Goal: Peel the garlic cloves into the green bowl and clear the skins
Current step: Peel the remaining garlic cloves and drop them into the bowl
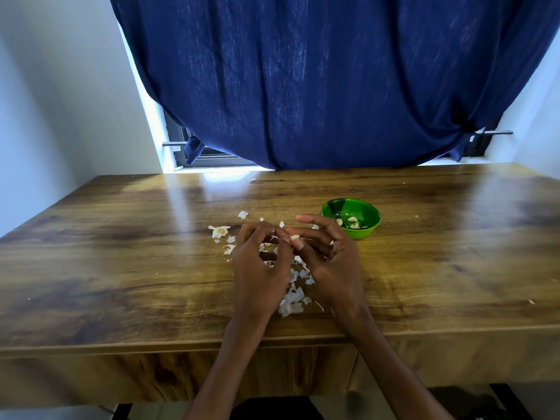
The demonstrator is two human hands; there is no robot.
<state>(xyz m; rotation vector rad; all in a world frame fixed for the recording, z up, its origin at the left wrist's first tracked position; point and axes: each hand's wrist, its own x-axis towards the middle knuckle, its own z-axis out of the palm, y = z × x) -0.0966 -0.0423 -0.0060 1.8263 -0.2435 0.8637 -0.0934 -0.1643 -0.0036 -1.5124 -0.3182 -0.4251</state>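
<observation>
Both my hands meet over the middle of the wooden table (121, 268). A small pale garlic clove (295, 237) sits between the fingertips of my right hand (330, 256), which pinches it. My left hand (257, 265) has its fingers curled and pinches at the clove's left end, where a bit of skin shows. The green bowl (363, 212) stands just right of and behind my right hand, with several peeled cloves (351, 221) inside. White garlic skins (292, 300) lie scattered under and between my hands.
More skin scraps (218, 231) lie left of my left hand, with small flecks further out on the table. A dark blue curtain (318, 86) hangs over the window behind the table's far edge. White walls stand on both sides.
</observation>
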